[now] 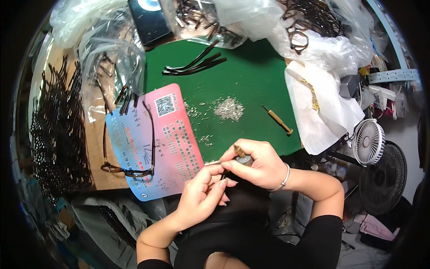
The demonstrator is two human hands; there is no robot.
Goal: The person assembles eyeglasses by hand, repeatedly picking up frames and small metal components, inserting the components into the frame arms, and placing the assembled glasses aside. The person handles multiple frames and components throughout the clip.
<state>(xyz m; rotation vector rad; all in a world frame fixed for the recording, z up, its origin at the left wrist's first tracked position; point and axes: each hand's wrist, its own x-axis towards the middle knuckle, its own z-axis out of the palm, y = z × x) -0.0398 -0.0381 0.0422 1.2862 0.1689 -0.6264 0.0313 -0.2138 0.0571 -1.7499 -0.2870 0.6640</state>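
Right hand point(257, 163) grips a brass-tipped screwdriver point(242, 154); left hand point(204, 193) pinches a thin dark temple arm point(222, 175).

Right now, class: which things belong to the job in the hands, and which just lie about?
In use: left hand; right hand gripping brass-handled screwdriver; pile of tiny silver screws.
Lying about: spare wooden-handled screwdriver; small white fan; brown spectacle frame.

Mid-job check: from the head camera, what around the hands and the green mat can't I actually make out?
Head view, one camera only:
- Part pinched in the left hand: covered by fingers, too small to identify.
- Tool in the right hand: only its brass end shows; the tip is hidden by the grip.
- Silver pile on the green mat: pieces too tiny to tell apart.
- Dark frames in clear bags: blurred by plastic, cut by the rim.
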